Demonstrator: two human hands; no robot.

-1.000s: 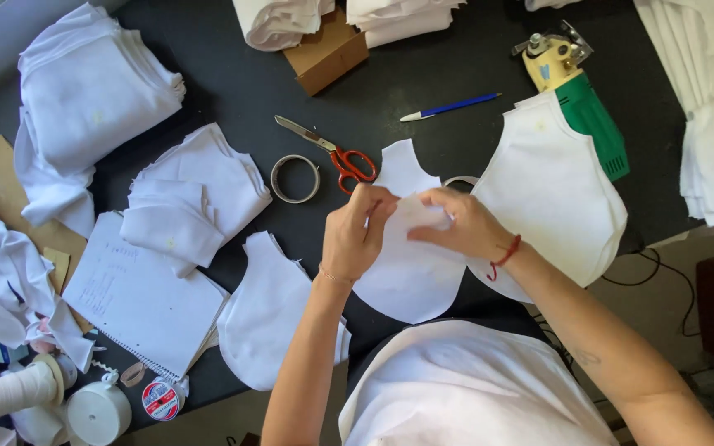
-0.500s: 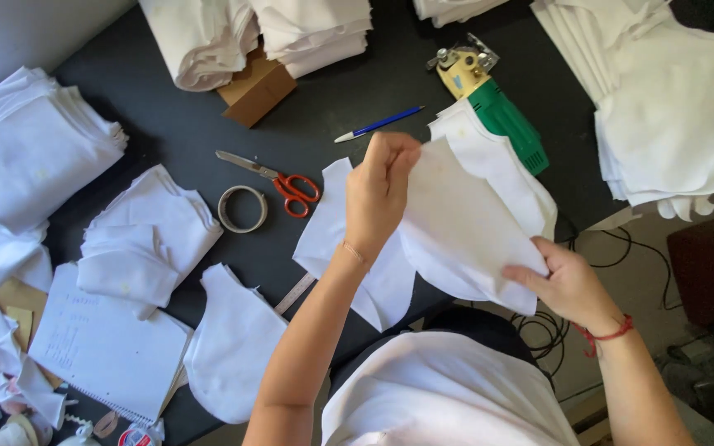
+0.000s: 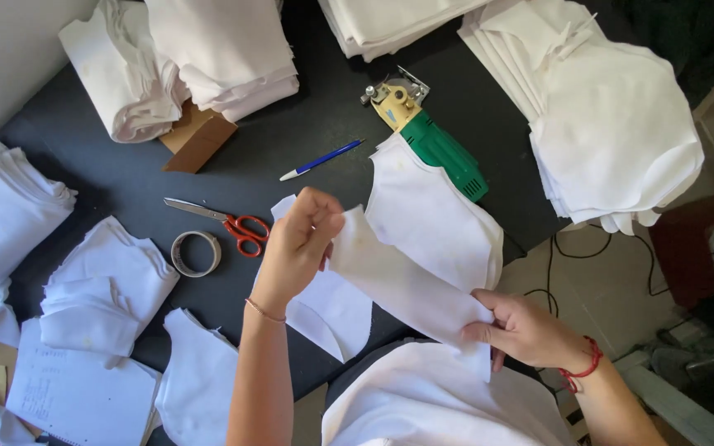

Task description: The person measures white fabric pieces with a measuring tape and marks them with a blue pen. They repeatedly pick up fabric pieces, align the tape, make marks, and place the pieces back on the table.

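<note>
My left hand (image 3: 299, 244) is raised over the dark table (image 3: 126, 190) and pinches the upper end of a white cut fabric piece (image 3: 402, 281). My right hand (image 3: 522, 330), with a red cord bracelet at the wrist, grips the lower end of the same piece near my lap. The piece stretches diagonally between both hands. Under it lie another white cut piece (image 3: 332, 318) on the table and a small stack of similar pieces (image 3: 440, 215) to the right.
Red-handled scissors (image 3: 225, 223), a tape roll (image 3: 196, 253) and a blue pen (image 3: 320, 160) lie left of my hands. A green-and-yellow electric fabric cutter (image 3: 431, 140) sits behind. White fabric stacks (image 3: 613, 124) ring the table; a cardboard box (image 3: 200, 136) and a paper sheet (image 3: 76, 396) lie at left.
Both hands were pressed together on a piece lying on the table; my left hand has lifted one end while my right hand has slid down to the other end, stretching it out.
</note>
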